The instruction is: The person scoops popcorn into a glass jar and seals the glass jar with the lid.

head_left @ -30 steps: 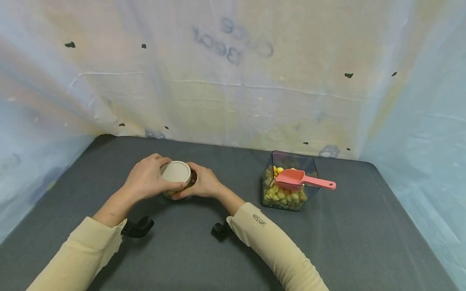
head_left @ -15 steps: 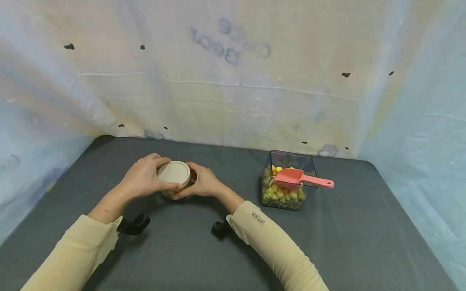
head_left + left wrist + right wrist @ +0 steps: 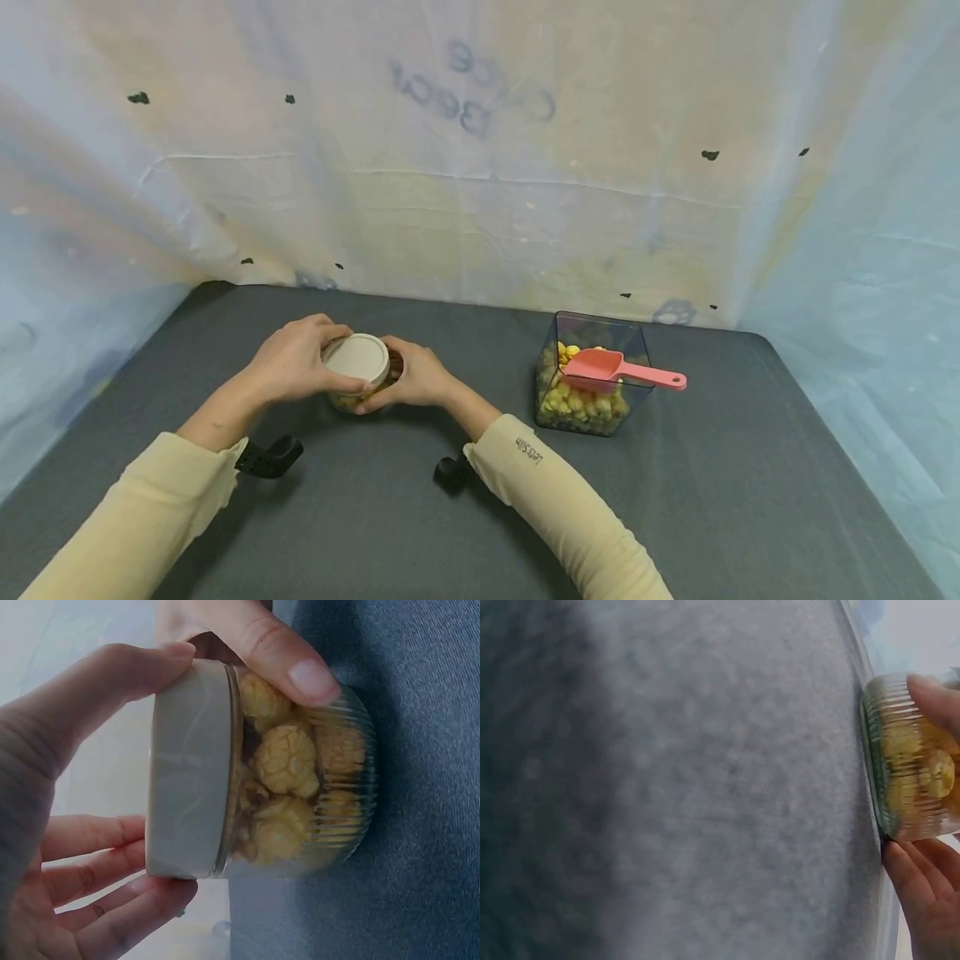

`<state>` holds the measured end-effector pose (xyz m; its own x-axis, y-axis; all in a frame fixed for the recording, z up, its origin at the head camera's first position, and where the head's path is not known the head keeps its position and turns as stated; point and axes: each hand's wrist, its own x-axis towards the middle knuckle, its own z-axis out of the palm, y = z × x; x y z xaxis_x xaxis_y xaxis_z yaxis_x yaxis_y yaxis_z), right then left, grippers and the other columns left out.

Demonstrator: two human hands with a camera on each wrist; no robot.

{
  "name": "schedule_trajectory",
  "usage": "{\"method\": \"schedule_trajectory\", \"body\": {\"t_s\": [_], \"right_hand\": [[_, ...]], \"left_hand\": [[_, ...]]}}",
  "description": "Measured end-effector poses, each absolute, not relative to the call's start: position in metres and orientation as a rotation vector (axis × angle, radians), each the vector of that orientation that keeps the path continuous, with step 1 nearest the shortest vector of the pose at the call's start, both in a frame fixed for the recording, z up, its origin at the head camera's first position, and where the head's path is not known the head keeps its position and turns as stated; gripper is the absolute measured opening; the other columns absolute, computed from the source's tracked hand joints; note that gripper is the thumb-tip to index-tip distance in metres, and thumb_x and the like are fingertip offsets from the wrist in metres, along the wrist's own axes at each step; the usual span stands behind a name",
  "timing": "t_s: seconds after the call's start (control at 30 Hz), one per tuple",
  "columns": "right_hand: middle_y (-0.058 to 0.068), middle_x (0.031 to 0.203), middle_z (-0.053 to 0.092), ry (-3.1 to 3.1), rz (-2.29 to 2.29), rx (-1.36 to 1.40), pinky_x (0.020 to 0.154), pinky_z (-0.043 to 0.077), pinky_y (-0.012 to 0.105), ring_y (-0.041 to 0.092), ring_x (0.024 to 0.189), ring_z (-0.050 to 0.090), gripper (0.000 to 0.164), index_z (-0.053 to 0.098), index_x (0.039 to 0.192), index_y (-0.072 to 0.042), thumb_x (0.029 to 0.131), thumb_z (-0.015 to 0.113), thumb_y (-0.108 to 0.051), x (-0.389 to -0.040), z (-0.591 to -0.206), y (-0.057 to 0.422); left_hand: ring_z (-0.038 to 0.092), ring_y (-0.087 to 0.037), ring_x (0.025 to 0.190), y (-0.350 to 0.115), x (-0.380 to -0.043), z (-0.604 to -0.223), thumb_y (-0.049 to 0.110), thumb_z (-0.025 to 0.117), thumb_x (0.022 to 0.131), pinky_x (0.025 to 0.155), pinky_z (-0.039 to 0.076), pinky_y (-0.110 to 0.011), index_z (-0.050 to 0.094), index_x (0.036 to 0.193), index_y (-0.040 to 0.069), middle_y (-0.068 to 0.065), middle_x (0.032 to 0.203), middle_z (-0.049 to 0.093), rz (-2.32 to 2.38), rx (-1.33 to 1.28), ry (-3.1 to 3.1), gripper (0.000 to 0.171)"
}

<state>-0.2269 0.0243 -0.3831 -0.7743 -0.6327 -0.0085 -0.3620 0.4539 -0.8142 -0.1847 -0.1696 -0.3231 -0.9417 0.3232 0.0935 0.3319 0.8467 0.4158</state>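
Note:
A small glass jar point(image 3: 345, 825) with ribbed sides stands upright on the table, topped by a cream-coloured lid point(image 3: 357, 357). Pieces of yellow popcorn point(image 3: 285, 761) show through its glass. My left hand point(image 3: 288, 360) grips the lid's rim from the left, thumb on one side and fingers on the other. From the right, my right hand point(image 3: 420, 377) holds the glass body below the lid. In the right wrist view, the jar's ribbed base point(image 3: 904, 765) sits at the right edge, between the right thumb and fingers.
Right of the hands stands a clear square container point(image 3: 622, 333) part filled with popcorn. A pink scoop point(image 3: 600, 367) lies across it, its handle reaching past the rim. The dark grey table point(image 3: 750, 458) ends at a pale hanging sheet point(image 3: 465, 233). Black devices sit at both wrists.
My left hand and forearm have shifted slightly left, still gripping the lid. The right hand keeps its hold on the jar. The container and scoop stay put.

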Motion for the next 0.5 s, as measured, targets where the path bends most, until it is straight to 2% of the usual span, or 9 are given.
{"method": "schedule_trajectory", "body": {"t_s": [0.37,0.5], "right_hand": [[0.000,0.131,0.057,2.390,-1.166,-0.828,0.087,0.049,0.020,0.009,0.112,0.058,0.081,0.044,0.138,-0.018,0.070,0.087,-0.029,-0.2232,-0.3786,0.0232],[0.000,0.134,0.055,2.342,-1.196,-0.822,0.092,0.048,0.022,0.010,0.115,0.057,0.081,0.041,0.141,-0.017,0.073,0.085,-0.027,-0.2207,-0.3779,0.0248]], "left_hand": [[0.059,-0.031,0.095,-0.1725,-0.1793,-0.3256,0.053,0.078,0.073,0.076,0.052,-0.048,0.060,0.123,0.000,-0.017,0.114,0.058,-0.737,-0.534,-2.991,0.074],[0.058,-0.031,0.098,-0.1725,-0.1753,-0.3300,0.054,0.073,0.078,0.078,0.052,-0.049,0.054,0.129,0.001,-0.018,0.118,0.054,-0.759,-0.564,-2.975,0.076]]}}
